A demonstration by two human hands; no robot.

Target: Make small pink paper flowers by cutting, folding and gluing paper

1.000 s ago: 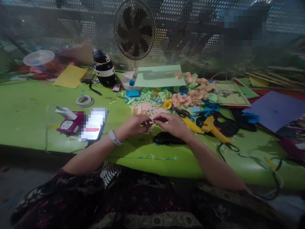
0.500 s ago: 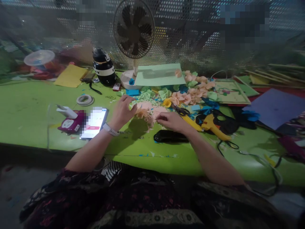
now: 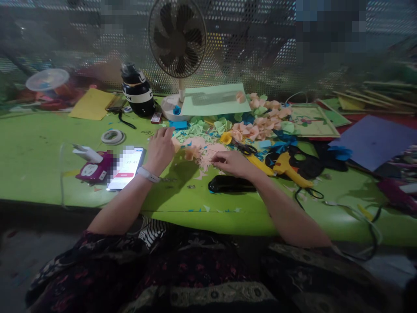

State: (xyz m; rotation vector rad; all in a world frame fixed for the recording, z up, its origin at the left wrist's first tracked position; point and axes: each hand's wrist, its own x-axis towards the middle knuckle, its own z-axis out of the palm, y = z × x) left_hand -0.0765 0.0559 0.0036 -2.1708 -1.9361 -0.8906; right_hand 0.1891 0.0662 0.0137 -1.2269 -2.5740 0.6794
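My left hand rests on the green table, fingers curled over a peach paper piece at the edge of a heap of peach and green paper cuttings. My right hand lies just right of it, fingertips pinched on a small pale scrap among the cuttings. A black stapler-like tool sits directly in front of the right wrist. A white band is on my left wrist.
A phone and a magenta device lie to the left, with a tape roll behind. A desk fan, a yellow glue gun, scissors, folded paper flowers and a purple sheet crowd the back and right.
My left hand has left the right hand and moved up and left into the paper heap. The right hand stayed almost in place, still pinching its scrap.
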